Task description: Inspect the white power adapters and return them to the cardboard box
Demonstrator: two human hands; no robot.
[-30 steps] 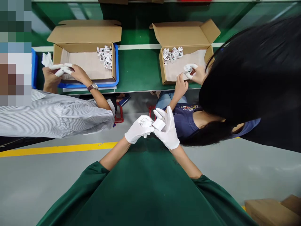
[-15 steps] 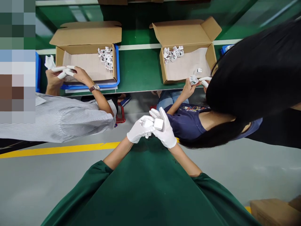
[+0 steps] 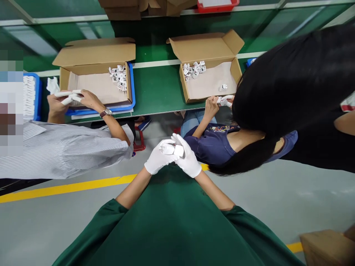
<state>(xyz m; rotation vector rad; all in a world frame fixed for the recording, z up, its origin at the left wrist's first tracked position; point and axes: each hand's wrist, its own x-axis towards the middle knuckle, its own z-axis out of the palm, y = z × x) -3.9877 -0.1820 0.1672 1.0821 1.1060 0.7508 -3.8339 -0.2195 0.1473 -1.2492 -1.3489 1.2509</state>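
Both of my hands wear white gloves and meet in front of my green garment. Prongs show at the left end of a white plug adapter (image 3: 167, 149), which my left hand (image 3: 157, 159) is closed around. In the fingers of my right hand (image 3: 190, 162) sits a second white plug adapter (image 3: 179, 150), its blank square face turned up. The two adapters lie side by side, touching or nearly so. White gloves against white plastic partly hide where the fingertips end.
Beyond my hands, a green table (image 3: 151, 88) carries two open cardboard boxes (image 3: 94, 70) (image 3: 210, 101) with white adapters inside. Co-workers sit close at left, in a striped shirt (image 3: 83, 149), and right, in a navy top (image 3: 213, 147). A carton (image 3: 327, 247) stands on the floor.
My view has shifted up and to the right, showing more behind the table. My gloved fingers have drawn closer around the adapters. The right co-worker's hands have moved together over a white piece.
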